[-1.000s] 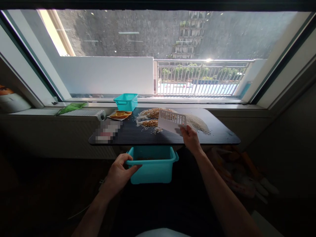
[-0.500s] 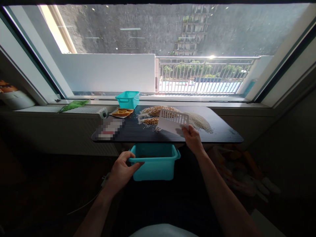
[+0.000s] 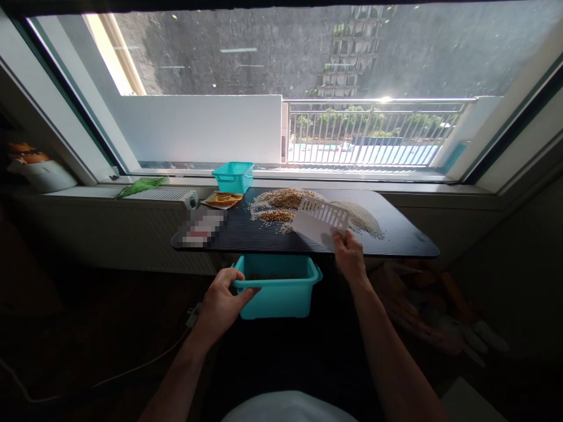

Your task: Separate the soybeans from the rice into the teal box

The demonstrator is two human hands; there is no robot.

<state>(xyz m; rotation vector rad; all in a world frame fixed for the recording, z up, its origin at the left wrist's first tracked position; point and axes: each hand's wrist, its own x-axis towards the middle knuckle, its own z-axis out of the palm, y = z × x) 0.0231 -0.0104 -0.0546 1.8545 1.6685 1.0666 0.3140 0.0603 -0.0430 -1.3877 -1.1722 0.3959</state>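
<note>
My left hand (image 3: 223,302) is closed on the near left corner of a teal plastic bin (image 3: 279,300), thumb outside and fingers over the rim. The bin sits below the table's front edge, with dim, dark contents at its bottom. In my right hand (image 3: 350,255) is a white plastic scraper (image 3: 311,225) with a row of slots along its upper edge. It is held tilted over the front of the dark table (image 3: 396,239). Behind it lie yellow corn kernels (image 3: 276,216), a mixed heap of grain (image 3: 288,197) and a pale heap of grain (image 3: 358,215).
A smaller teal bin (image 3: 233,177) stands at the table's back left, near a packet (image 3: 223,200) and a blurred-out flat item (image 3: 203,227). A green cloth (image 3: 143,186) lies on the radiator (image 3: 160,194). A window spans the back; a cable (image 3: 145,369) hangs at left.
My right hand has shifted the scraper slightly right and toward me, tilting it more. My left hand keeps its hold on the bin. The whole view has shifted a little.
</note>
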